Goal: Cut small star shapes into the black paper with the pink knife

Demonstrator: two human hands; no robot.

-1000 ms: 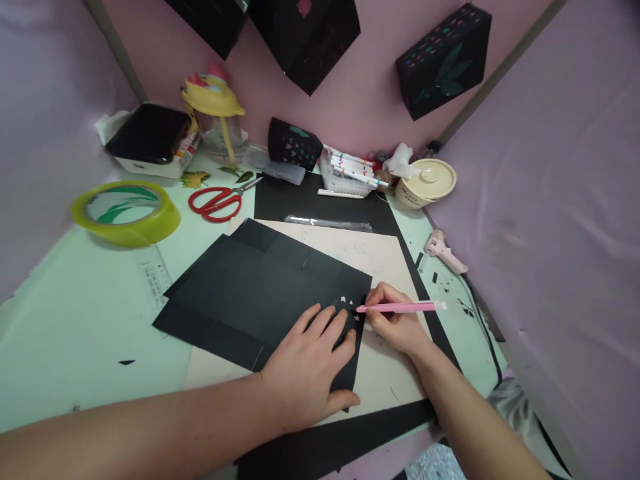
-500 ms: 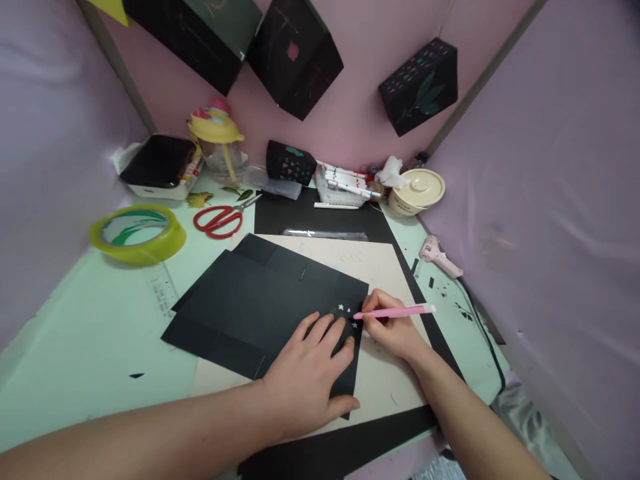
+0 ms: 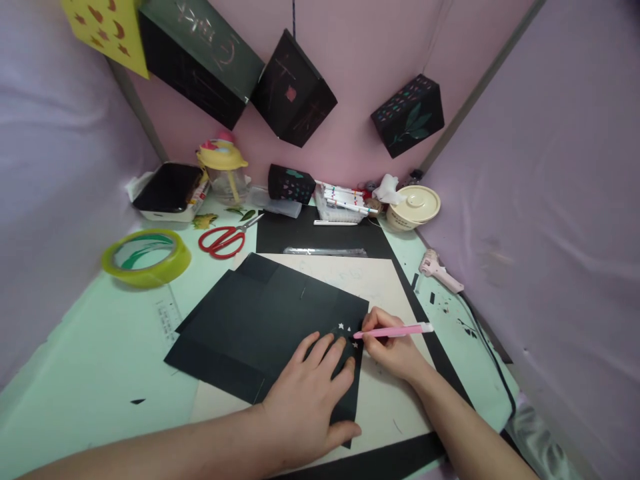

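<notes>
My left hand (image 3: 305, 397) lies flat, fingers spread, on the near right corner of a creased black card sheet (image 3: 265, 320). My right hand (image 3: 393, 347) grips a pink craft knife (image 3: 395, 330), whose tip touches the black sheet next to small star-shaped cut-outs (image 3: 345, 328) that show pale through the card. The sheet rests on a cream cutting board (image 3: 380, 287), which lies on a larger black sheet (image 3: 310, 230).
Yellow-green tape roll (image 3: 146, 257), clear ruler (image 3: 167, 313) and red scissors (image 3: 225, 239) on the left. At the back stand a black-lidded box (image 3: 170, 190), yellow-lidded bottle (image 3: 224, 170), markers (image 3: 345, 198), cream lidded bowl (image 3: 414, 207). Pink glue gun (image 3: 440, 270) on the right. Black paper lanterns (image 3: 407, 113) hang above.
The view has tilted upward, so the table things sit lower in frame and more hanging lanterns show. Both hands keep their places on the black sheet.
</notes>
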